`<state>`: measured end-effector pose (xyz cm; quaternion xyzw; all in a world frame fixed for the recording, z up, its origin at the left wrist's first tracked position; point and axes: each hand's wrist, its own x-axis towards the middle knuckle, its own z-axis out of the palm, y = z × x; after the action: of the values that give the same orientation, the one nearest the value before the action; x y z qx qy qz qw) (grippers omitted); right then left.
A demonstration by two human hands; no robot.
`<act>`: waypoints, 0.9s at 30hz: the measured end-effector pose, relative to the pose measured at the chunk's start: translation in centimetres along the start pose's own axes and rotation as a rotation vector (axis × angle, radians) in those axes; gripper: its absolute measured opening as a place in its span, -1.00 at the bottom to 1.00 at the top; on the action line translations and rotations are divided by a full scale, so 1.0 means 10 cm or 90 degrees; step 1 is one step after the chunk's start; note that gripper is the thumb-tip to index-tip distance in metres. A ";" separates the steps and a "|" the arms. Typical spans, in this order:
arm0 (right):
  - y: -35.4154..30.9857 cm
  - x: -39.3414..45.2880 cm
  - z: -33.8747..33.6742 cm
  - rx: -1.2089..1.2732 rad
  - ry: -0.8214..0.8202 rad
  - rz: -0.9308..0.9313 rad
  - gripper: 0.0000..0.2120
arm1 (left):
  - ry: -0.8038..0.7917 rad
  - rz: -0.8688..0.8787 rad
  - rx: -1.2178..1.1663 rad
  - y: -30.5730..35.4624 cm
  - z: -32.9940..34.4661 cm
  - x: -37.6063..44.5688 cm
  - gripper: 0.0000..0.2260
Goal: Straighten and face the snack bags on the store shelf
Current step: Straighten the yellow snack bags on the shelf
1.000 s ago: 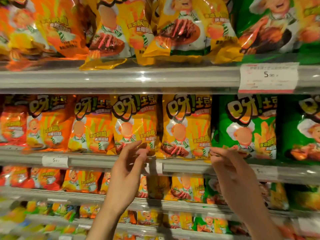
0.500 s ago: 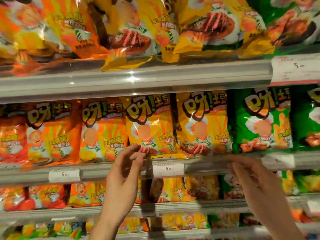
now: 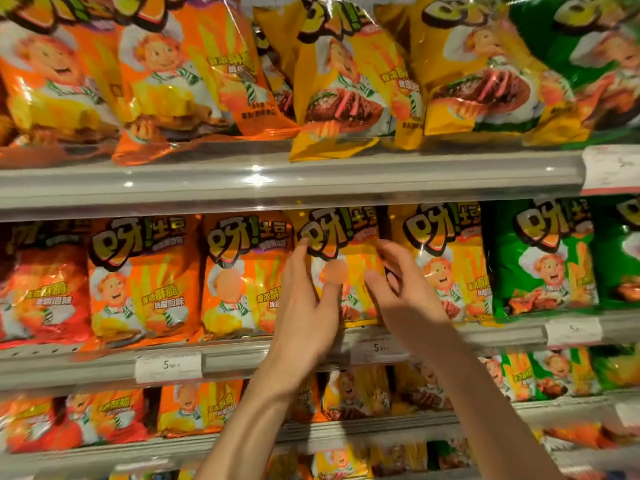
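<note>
Here yellow snack bag stands upright, front outward.

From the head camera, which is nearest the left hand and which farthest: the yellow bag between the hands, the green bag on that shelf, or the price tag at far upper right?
1. Yellow bag, at the left hand's fingertips.
2. Green bag, same shelf, to the right.
3. Price tag, upper shelf edge, far right.
</note>
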<state>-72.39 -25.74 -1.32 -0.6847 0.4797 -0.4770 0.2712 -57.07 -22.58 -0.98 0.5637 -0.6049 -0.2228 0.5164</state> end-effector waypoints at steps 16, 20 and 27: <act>-0.12 0.53 0.21 -0.009 -0.015 0.174 -0.26 | 0.049 -0.128 -0.028 0.07 0.18 0.45 -0.33; -0.12 0.48 0.22 -0.054 0.003 0.153 -0.32 | 0.056 -0.108 -0.031 0.04 0.18 0.43 -0.43; -0.14 0.49 0.27 -0.103 0.057 0.147 -0.34 | 0.100 -0.116 0.018 -0.05 0.26 0.52 -0.46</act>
<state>-68.90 -29.90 0.69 -0.6224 0.6037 -0.4329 0.2465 -58.26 -28.27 -0.43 0.6395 -0.5119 -0.2152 0.5318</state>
